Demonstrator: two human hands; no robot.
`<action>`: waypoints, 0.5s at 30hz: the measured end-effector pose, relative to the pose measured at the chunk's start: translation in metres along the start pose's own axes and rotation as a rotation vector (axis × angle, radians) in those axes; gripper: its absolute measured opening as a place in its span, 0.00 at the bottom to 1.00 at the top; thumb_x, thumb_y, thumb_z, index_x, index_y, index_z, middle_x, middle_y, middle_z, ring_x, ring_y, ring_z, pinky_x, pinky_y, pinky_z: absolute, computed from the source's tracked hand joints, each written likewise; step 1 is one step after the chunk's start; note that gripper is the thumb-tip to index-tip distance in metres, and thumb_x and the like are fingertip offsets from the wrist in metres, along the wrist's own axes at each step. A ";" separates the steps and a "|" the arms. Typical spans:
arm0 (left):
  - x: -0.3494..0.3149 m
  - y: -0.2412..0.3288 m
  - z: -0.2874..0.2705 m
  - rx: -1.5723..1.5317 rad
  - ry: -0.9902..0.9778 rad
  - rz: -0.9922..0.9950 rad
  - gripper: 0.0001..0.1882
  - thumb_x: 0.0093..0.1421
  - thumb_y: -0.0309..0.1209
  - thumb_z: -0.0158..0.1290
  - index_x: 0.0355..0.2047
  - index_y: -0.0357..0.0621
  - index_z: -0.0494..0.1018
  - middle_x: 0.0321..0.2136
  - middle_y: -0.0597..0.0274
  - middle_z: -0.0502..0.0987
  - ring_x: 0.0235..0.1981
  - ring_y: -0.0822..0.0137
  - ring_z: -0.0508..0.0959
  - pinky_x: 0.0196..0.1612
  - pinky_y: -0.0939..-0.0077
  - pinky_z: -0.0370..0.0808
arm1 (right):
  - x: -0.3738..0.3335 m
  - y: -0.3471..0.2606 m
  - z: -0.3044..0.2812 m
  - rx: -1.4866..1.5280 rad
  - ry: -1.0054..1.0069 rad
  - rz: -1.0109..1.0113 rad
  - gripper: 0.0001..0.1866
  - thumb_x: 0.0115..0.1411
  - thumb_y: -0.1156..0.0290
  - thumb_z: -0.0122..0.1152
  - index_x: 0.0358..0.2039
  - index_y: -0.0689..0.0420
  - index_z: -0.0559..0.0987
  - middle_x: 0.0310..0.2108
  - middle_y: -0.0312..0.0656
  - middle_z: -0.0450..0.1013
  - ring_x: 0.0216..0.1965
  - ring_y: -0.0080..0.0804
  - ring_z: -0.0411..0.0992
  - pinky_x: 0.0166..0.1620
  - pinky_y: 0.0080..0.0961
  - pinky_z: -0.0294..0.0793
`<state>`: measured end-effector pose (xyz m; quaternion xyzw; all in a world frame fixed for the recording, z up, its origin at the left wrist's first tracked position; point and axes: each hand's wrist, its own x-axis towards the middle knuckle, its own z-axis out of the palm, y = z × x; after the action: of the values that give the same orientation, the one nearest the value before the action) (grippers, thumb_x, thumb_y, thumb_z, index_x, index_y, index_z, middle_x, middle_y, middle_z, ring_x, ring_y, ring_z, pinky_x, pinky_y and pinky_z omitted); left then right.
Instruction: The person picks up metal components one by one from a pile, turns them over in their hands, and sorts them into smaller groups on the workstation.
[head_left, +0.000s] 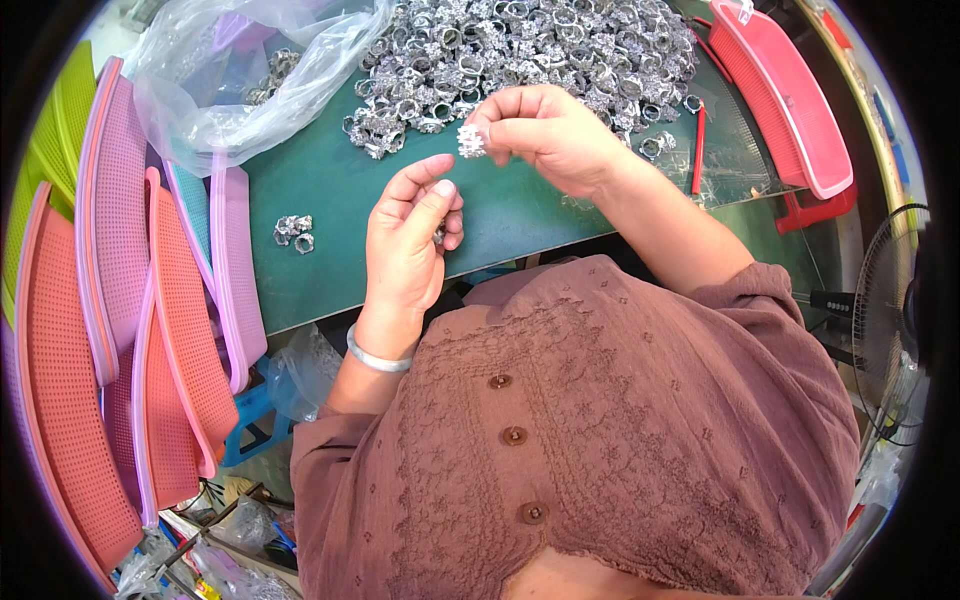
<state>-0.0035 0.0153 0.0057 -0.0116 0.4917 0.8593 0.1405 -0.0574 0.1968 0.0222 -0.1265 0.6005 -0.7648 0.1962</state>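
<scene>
Between thumb and fingertips, my right hand [552,140] pinches a bright silver ring [471,141] just above the green table [340,215]. My left hand [405,235] is a little lower and to the left, its fingers curled with the thumb over them. A small metallic ring [439,233] shows partly inside those curled fingers; most of it is hidden. Beyond both hands lies a big heap of silver rings [540,55], and a few more rings [293,232] lie apart on the table to the left.
A clear plastic bag [180,110] containing rings sits at the far left. Stacked pink, purple and green baskets [85,370] line the left side. A pink basket [785,100], a red stick-like tool [698,150] and a fan [890,320] are at right.
</scene>
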 end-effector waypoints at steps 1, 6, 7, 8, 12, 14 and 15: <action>-0.002 0.003 0.004 0.009 -0.006 0.020 0.09 0.58 0.25 0.48 0.40 0.39 0.69 0.24 0.66 0.70 0.22 0.78 0.68 0.21 0.87 0.62 | 0.000 0.009 -0.001 0.161 -0.031 0.033 0.05 0.51 0.75 0.56 0.29 0.60 0.76 0.27 0.34 0.71 0.27 0.20 0.66 0.33 0.16 0.64; -0.005 0.006 0.010 0.083 -0.008 0.050 0.07 0.57 0.25 0.50 0.36 0.39 0.71 0.22 0.67 0.71 0.19 0.80 0.67 0.19 0.88 0.62 | -0.006 0.025 0.003 0.239 0.008 0.102 0.05 0.51 0.74 0.56 0.28 0.61 0.76 0.26 0.34 0.71 0.27 0.20 0.65 0.32 0.16 0.64; -0.004 0.007 0.011 0.092 -0.002 0.040 0.06 0.56 0.25 0.50 0.35 0.39 0.71 0.22 0.67 0.71 0.19 0.80 0.67 0.19 0.88 0.62 | -0.005 0.027 0.003 0.234 0.015 0.112 0.05 0.50 0.75 0.56 0.28 0.60 0.76 0.26 0.34 0.71 0.27 0.20 0.65 0.32 0.16 0.64; -0.003 0.007 0.012 0.101 0.002 0.029 0.06 0.56 0.24 0.51 0.35 0.39 0.71 0.22 0.67 0.71 0.18 0.80 0.67 0.19 0.89 0.61 | -0.005 0.027 0.003 0.229 0.021 0.121 0.05 0.50 0.75 0.56 0.28 0.60 0.76 0.26 0.34 0.71 0.26 0.20 0.65 0.32 0.16 0.64; -0.002 0.002 0.010 0.101 0.028 0.003 0.05 0.56 0.24 0.52 0.33 0.40 0.72 0.21 0.68 0.71 0.18 0.80 0.67 0.19 0.89 0.61 | -0.008 0.027 0.007 0.158 0.026 0.111 0.05 0.50 0.75 0.56 0.28 0.61 0.75 0.25 0.34 0.71 0.25 0.19 0.65 0.31 0.16 0.64; -0.003 0.003 0.012 0.111 0.044 -0.010 0.04 0.55 0.24 0.52 0.32 0.40 0.72 0.21 0.68 0.71 0.18 0.81 0.67 0.19 0.89 0.61 | -0.008 0.028 0.007 0.155 0.034 0.108 0.05 0.50 0.75 0.56 0.28 0.61 0.75 0.25 0.34 0.71 0.25 0.19 0.65 0.30 0.16 0.64; -0.003 0.003 0.011 0.112 0.044 -0.008 0.04 0.55 0.24 0.52 0.32 0.40 0.72 0.21 0.68 0.71 0.18 0.81 0.67 0.19 0.89 0.61 | -0.008 0.029 0.008 0.154 0.038 0.107 0.05 0.49 0.75 0.56 0.28 0.61 0.75 0.24 0.34 0.71 0.24 0.19 0.65 0.30 0.16 0.63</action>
<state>-0.0004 0.0231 0.0140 -0.0244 0.5417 0.8295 0.1336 -0.0426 0.1880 -0.0032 -0.0640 0.5493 -0.7995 0.2345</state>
